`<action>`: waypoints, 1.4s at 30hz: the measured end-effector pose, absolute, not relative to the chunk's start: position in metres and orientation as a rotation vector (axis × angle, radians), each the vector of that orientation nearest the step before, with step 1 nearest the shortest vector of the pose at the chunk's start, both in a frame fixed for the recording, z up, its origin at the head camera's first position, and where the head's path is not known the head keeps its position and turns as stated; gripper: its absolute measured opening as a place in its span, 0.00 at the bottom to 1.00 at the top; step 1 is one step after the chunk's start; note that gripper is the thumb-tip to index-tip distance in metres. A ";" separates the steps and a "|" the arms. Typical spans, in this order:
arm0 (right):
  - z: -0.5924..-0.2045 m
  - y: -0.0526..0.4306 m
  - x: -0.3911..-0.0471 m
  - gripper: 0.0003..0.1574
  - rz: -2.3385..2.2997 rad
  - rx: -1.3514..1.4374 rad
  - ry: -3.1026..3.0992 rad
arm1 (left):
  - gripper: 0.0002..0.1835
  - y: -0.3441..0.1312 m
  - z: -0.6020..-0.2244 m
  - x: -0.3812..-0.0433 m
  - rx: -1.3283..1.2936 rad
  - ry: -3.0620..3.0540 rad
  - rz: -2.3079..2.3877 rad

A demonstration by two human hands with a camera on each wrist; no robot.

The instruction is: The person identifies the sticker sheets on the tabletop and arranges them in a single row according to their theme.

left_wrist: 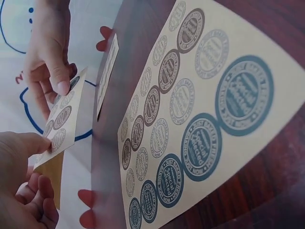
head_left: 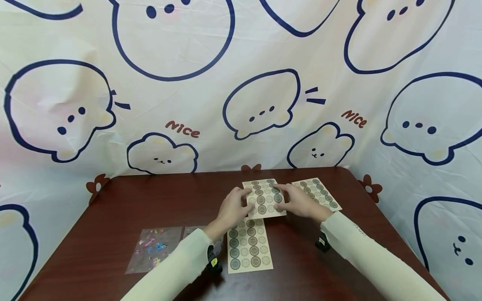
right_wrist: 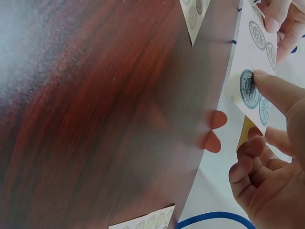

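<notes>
Both hands hold a cream sheet of round stickers [head_left: 266,200] raised over the table. The left hand [head_left: 231,207] pinches its left edge, thumb on the printed face, as the left wrist view shows. On the opposite edge the right hand [head_left: 299,202] pinches, its thumb over a dark green sticker [right_wrist: 249,90] and its fingers curled behind. A yellowish-tan strip [right_wrist: 244,133] shows at the sheet's underside. Below it, a second sticker sheet [head_left: 249,247] lies flat, with rows of green, brown and pale circles; its far end is hidden by the held sheet.
Further right, another sticker sheet [head_left: 320,193] lies near the far edge, partly behind the right hand. A clear plastic sheet [head_left: 150,253] with small colourful figures lies at left, beside more clear plastic under the left forearm. A patterned cloth [head_left: 211,113] hangs behind the dark wooden table [head_left: 180,196].
</notes>
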State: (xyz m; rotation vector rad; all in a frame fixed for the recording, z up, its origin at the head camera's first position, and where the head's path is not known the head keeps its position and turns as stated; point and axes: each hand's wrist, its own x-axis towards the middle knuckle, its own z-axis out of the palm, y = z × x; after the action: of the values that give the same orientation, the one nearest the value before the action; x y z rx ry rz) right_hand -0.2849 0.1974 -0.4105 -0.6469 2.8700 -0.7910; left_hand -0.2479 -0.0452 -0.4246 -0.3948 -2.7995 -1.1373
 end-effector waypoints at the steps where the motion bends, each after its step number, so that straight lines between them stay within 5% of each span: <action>1: -0.410 0.198 -0.284 0.45 -0.786 -0.652 2.873 | 0.28 -0.046 -0.424 -0.247 -0.397 -2.799 -1.138; 42: -0.417 0.235 -0.238 0.43 -0.944 -0.757 2.825 | 0.23 -0.034 -0.425 -0.208 -0.570 -2.763 -1.224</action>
State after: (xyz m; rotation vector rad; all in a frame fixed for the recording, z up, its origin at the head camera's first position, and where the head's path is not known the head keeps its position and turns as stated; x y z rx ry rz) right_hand -0.2382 0.2355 -0.4165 -0.7566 2.8247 -0.9442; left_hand -0.2078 -0.0337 -0.4246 -0.5699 -2.7631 -1.2235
